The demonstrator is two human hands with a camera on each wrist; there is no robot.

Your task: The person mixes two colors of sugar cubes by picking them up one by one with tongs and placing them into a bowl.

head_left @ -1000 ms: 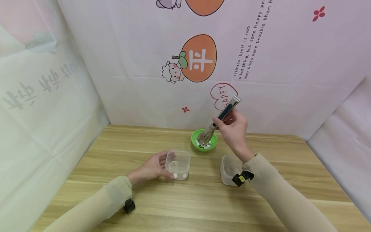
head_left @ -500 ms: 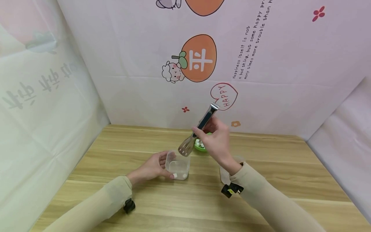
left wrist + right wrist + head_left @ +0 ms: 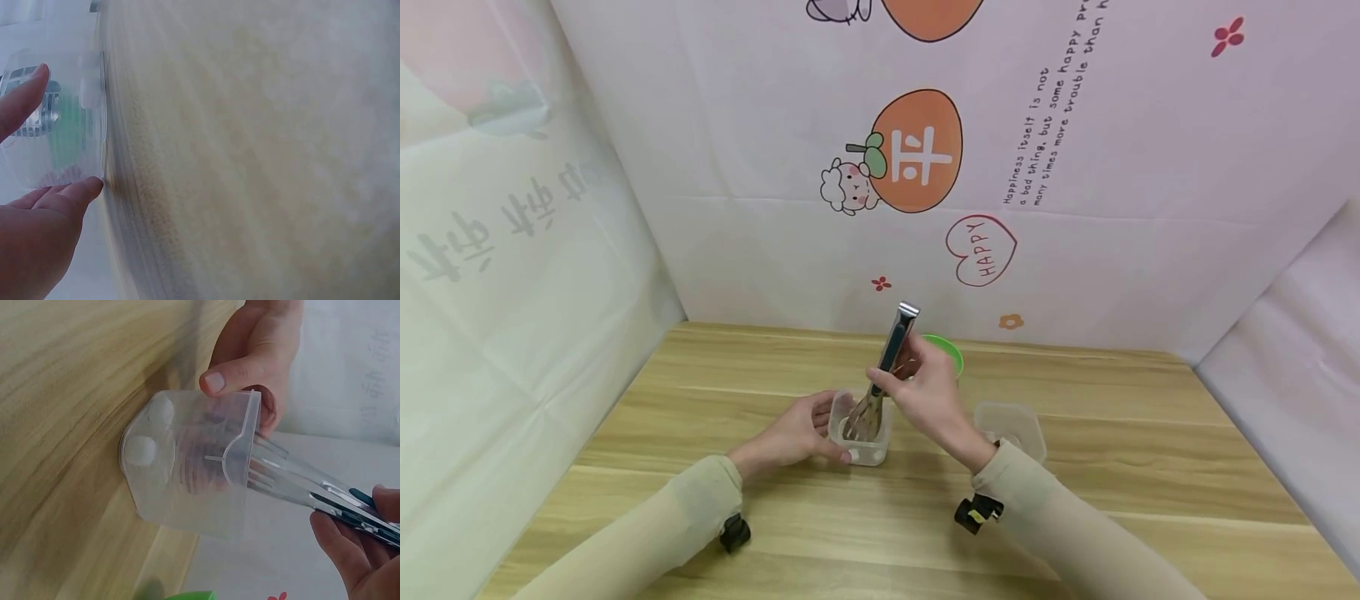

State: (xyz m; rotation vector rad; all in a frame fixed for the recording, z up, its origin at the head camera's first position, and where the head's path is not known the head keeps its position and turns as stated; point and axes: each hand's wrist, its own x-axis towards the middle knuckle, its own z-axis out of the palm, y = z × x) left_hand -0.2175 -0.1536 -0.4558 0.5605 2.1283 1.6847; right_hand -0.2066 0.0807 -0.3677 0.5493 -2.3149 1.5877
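My left hand (image 3: pixel 792 432) grips a clear square plastic container (image 3: pixel 206 509) from its left side, thumb toward the front and fingers behind. Two small white pieces (image 3: pixel 140 450) lie at the container's bottom. With thumb and fingers my right hand (image 3: pixel 927 398) pinches metal tongs (image 3: pixel 892 346) with dark handle grips. The slotted heads of the tongs reach down through the container's mouth, tilted. Whether they hold a piece is hard to tell through the cloudy wall. Behind the right hand, a green bowl (image 3: pixel 953 354) is mostly hidden, its contents out of sight.
A second clear plastic container (image 3: pixel 1018 421) stands on the wooden table (image 3: pixel 1112 467) to the right, partly behind the right wrist. A printed white cloth (image 3: pixel 775 250) rises at the table's back edge, with more cloth at both sides.
The right hand has carried the tongs from the green bowl leftward and lowered their heads into the clear container. The left hand and its container stay in place.
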